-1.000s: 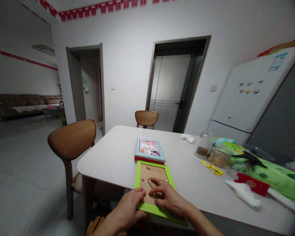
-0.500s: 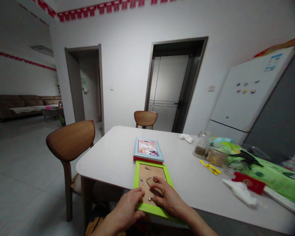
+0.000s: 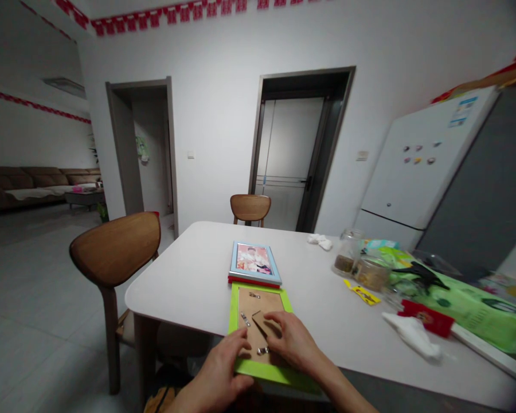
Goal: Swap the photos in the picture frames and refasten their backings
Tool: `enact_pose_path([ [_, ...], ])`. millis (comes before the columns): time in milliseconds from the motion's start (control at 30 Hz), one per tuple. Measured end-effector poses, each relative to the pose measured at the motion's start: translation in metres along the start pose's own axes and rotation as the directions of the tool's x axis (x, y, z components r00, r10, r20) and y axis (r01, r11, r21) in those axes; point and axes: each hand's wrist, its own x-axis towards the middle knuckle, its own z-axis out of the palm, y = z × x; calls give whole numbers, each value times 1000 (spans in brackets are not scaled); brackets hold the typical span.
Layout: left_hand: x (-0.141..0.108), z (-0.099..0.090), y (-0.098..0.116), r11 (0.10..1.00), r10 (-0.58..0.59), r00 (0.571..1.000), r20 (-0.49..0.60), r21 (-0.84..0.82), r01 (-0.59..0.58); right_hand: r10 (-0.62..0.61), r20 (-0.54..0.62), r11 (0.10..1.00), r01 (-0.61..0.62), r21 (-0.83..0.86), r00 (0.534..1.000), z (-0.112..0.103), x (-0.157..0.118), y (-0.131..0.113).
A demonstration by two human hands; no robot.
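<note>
The clip (image 3: 263, 350) is found at nine o'clock from the nearer, spread right hand (image 3: 296, 339); left hand's (image 3: 221, 367) hold on the frame (image 3: 273, 371) cannot be told.

Your lime-green picture frame (image 3: 264, 371) lies back side up at the near edge of the white table (image 3: 189, 275), its brown backing board (image 3: 264, 301) showing small metal clips (image 3: 245, 319).

Surface (image 3: 322, 321), right side: tall jar (image 3: 344, 263) beside squatter jar (image 3: 372, 276) (both partly filled), yellow packet (image 3: 363, 293) near them, red packet (image 3: 427, 318) farther right. Fridge (image 3: 413, 198) beyond, bearing magnets (image 3: 417, 161).
</note>
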Motion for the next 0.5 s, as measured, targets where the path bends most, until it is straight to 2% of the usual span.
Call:
enact_pose_path([
  [100, 10, 0, -1, 979, -83, 987, -141, -198, 54, 20, 7, 1000, -20, 16, 1000, -7, 1, 1],
  [200, 25, 1, -4, 898, -164, 955, -246, -438, 42, 35, -19, 999, -34, 31, 999, -12, 1, -6],
  [300, 37, 3, -5, 776, -227, 942, -246, -630, 23, -35, -71, 999, 38, 36, 997, -10, 0, -23],
  [400, 39, 2, -9, 715, -330, 910, -249, -696, 68, -125, -99, 990, 131, 60, 987, -3, -3, -41],
  [500, 33, -10, -22, 651, -415, 877, -240, -752, 103, -150, -105, 979, 163, 121, 983, -1, -3, -44],
])
